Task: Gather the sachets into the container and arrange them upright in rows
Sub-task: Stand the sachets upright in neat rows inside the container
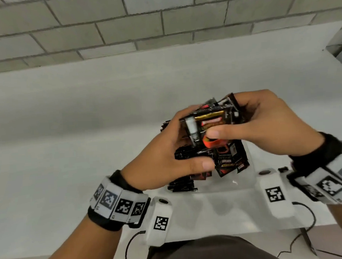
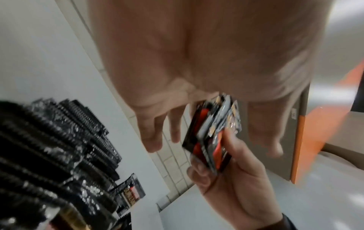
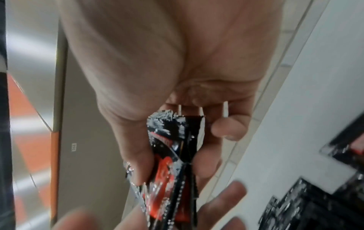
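Over a clear container [image 1: 242, 185] I hold a small stack of black, red-printed sachets [image 1: 207, 121]. My right hand [image 1: 227, 118] pinches the stack, thumb on its near face and fingers behind. In the right wrist view the stack [image 3: 169, 171] sits edge-on in that pinch. My left hand [image 1: 193, 142] cups the stack's left end with loose, fairly straight fingers [image 2: 155, 133], thumb apart below. Inside the container, upright sachet rows [image 2: 59, 140] fill the left side, and a few sachets [image 1: 232, 159] lean at the right.
The container stands near the front edge of a white table [image 1: 86, 134], with a brick wall [image 1: 159, 20] behind it. Cables [image 1: 131, 244] hang off the front edge. A grey and orange cabinet [image 2: 307, 140] shows beyond the table in the wrist views.
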### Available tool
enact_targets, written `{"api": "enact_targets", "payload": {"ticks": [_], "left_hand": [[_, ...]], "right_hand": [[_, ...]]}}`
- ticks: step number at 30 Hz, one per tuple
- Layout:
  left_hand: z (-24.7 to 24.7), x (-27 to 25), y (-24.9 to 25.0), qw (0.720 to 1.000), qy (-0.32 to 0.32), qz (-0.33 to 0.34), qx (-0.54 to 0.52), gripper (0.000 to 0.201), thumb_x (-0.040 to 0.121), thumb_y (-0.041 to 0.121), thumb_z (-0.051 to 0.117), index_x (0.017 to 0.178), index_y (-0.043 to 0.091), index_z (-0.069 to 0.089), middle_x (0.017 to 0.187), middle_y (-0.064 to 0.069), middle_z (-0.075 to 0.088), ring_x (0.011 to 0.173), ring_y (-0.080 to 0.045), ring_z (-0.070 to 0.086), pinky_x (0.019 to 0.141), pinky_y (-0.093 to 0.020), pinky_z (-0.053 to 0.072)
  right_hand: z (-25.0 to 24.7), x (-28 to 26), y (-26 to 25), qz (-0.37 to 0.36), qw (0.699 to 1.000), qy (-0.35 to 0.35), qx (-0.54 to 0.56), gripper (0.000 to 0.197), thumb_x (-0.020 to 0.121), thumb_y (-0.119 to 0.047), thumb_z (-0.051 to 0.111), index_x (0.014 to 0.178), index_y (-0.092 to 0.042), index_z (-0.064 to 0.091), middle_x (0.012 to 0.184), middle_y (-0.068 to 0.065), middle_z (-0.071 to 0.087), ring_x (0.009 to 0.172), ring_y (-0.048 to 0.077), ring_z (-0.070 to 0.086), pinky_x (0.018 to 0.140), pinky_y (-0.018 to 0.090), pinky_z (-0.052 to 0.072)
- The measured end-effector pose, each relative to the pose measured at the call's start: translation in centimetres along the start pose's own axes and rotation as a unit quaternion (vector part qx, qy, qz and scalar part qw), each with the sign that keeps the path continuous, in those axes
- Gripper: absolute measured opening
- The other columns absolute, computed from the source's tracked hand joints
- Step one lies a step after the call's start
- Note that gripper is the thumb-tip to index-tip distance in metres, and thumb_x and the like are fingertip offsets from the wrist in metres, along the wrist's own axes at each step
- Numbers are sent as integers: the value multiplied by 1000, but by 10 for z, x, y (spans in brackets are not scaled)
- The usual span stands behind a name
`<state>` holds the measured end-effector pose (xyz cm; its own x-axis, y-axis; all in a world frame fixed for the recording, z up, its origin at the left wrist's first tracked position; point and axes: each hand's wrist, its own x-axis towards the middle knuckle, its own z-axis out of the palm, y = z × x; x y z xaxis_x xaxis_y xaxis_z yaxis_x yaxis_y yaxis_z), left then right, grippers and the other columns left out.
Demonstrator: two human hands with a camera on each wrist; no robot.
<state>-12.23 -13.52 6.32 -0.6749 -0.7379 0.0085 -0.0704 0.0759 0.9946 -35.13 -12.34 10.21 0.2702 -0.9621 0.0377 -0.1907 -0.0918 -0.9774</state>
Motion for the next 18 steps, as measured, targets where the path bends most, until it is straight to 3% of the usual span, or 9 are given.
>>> {"api": "enact_targets", "payload": {"ticks": [2,3,6,8,10,13,14,16,18], "left_hand": [[2,3,4,994,31,4,-103,80,92,33,74,156,17,28,150,-4,51,139,-25,51,110,-44,46],[0,4,6,985,50,-14,-165,72,96,31,69,156,21,30,149,-5,54,136,-28,54,106,-50,50],[-5,1,9,953,55,-86,-284,54,102,19,50,155,27,39,145,-10,59,125,-39,63,91,-66,54],[-8,0,8,944,70,-111,-303,47,102,17,50,148,21,48,136,-13,65,116,-41,67,84,-65,57],[-8,-1,9,937,96,-135,-306,43,98,16,54,141,17,55,127,-15,70,108,-41,71,80,-62,60],[-8,-2,10,934,124,-155,-296,39,94,13,58,133,15,58,117,-16,74,93,-45,74,71,-54,63],[-7,-3,10,936,131,-157,-288,39,92,13,60,131,15,59,116,-16,74,91,-46,74,67,-51,64],[-7,-4,8,936,150,-158,-277,38,90,13,63,129,15,60,114,-15,75,90,-44,75,61,-44,63],[-6,-4,6,933,170,-158,-275,39,89,14,66,128,14,60,113,-11,76,91,-40,76,59,-40,63]], "right_hand": [[14,6,2,-6,1000,4,26,32,74,-16,82,106,-16,75,103,0,78,96,18,75,84,28,59],[20,9,4,1,999,8,32,33,77,-16,81,109,-16,73,103,-1,78,96,16,75,84,27,59],[35,11,14,32,999,26,17,33,84,-21,78,114,-18,65,97,-9,76,84,4,72,70,17,55],[43,11,21,44,998,20,-38,34,89,-31,73,119,-23,59,102,-12,73,89,1,69,72,21,54],[48,12,27,56,991,3,-122,42,92,-44,67,126,-25,53,114,-14,62,102,2,65,87,31,56],[47,14,30,70,971,20,-226,61,85,-59,65,135,-29,49,115,-11,42,104,-2,55,90,20,50],[47,14,30,56,974,37,-215,61,84,-58,68,135,-32,49,112,-11,43,99,-2,55,88,20,49],[47,12,28,25,987,80,-135,49,85,-45,74,128,-37,53,101,-8,53,85,11,60,81,34,56],[47,10,28,15,992,98,-76,35,89,-24,73,119,-34,59,98,-6,67,86,19,67,80,42,58]]}}
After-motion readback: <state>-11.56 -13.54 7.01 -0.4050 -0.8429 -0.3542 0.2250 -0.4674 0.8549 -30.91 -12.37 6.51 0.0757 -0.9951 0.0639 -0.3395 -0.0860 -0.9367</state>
